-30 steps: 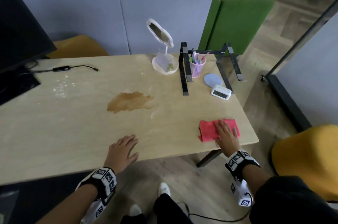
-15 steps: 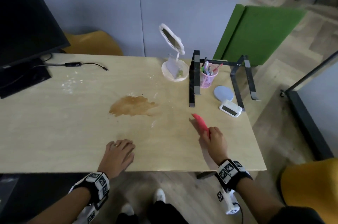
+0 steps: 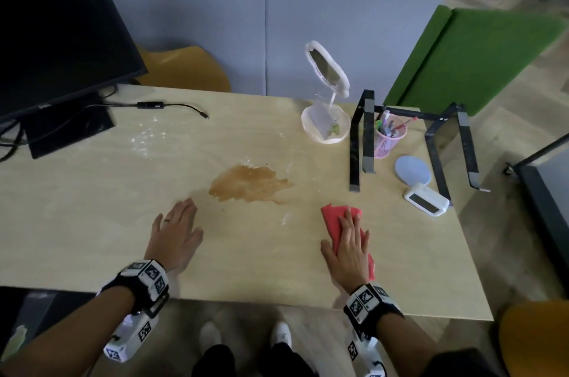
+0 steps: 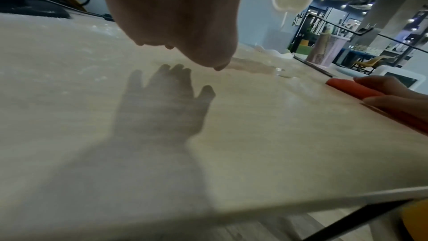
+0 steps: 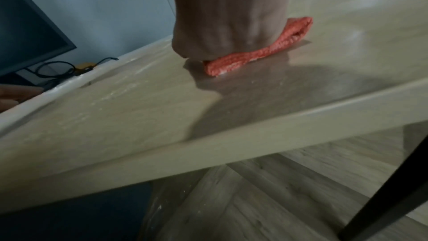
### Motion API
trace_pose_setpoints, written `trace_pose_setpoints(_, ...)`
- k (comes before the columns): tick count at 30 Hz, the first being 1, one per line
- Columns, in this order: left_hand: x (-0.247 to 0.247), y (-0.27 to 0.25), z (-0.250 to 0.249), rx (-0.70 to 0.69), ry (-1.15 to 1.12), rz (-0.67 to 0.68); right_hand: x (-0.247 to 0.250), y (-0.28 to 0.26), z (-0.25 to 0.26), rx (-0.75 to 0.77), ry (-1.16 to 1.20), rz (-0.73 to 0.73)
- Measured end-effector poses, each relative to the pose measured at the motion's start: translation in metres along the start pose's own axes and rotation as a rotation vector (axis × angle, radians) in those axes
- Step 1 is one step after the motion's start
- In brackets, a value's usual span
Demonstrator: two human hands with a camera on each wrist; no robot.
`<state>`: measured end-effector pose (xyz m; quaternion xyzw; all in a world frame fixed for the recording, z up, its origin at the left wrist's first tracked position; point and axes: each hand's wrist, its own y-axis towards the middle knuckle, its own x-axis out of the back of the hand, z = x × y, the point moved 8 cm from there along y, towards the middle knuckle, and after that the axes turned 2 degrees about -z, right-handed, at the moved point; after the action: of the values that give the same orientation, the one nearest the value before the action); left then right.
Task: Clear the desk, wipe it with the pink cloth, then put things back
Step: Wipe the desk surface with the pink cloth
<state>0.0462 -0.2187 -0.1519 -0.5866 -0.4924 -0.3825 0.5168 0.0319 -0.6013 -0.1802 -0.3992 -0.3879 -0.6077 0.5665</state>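
Note:
The pink cloth [image 3: 332, 219] lies folded on the wooden desk [image 3: 92, 207] near its front right. My right hand [image 3: 351, 241] lies flat on top of it with straight fingers, pressing it down; the right wrist view shows the cloth [image 5: 266, 52] squashed under the palm. A brown spill [image 3: 249, 184] stains the middle of the desk, left of the cloth. My left hand [image 3: 177, 230] is spread flat just above the desk in front of the spill, holding nothing; its shadow falls on the desk [image 4: 69, 116] in the left wrist view.
At the back right stand a white mirror [image 3: 328, 69] in a dish, a black laptop stand [image 3: 363, 142], a pink pen cup [image 3: 389, 139], a blue disc [image 3: 412, 173] and a white clock [image 3: 426, 199]. A black monitor [image 3: 55, 32] and cable [image 3: 172, 106] sit at the back left.
My right hand dragged the pink cloth from the front right edge toward the middle, bunched it up, and now presses it flat. The left hand slid forward toward the spill.

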Motion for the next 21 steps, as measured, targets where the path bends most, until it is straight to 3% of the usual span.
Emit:
trace_pose_setpoints(4,0.003,0.027,0.033,0.013,0.068,0.144,-0.01,0.001,-0.001,-0.103,-0.126,0.003)
trace_pose_setpoints(7,0.004,0.053,0.051,-0.024,0.154,0.242,-0.014,0.001,0.002,-0.272,-0.099,-0.042)
trace_pose_setpoints(14,0.019,0.109,0.042,-0.264,0.342,0.343,-0.027,0.024,0.038,-0.667,0.041,-0.153)
trace_pose_setpoints(18,0.011,0.115,0.045,-0.365,0.453,0.407,-0.035,0.039,0.055,-0.72,0.067,-0.165)
trace_pose_setpoints(21,0.005,0.116,0.049,-0.386,0.416,0.419,-0.039,0.048,0.065,-0.696,0.026,-0.168)
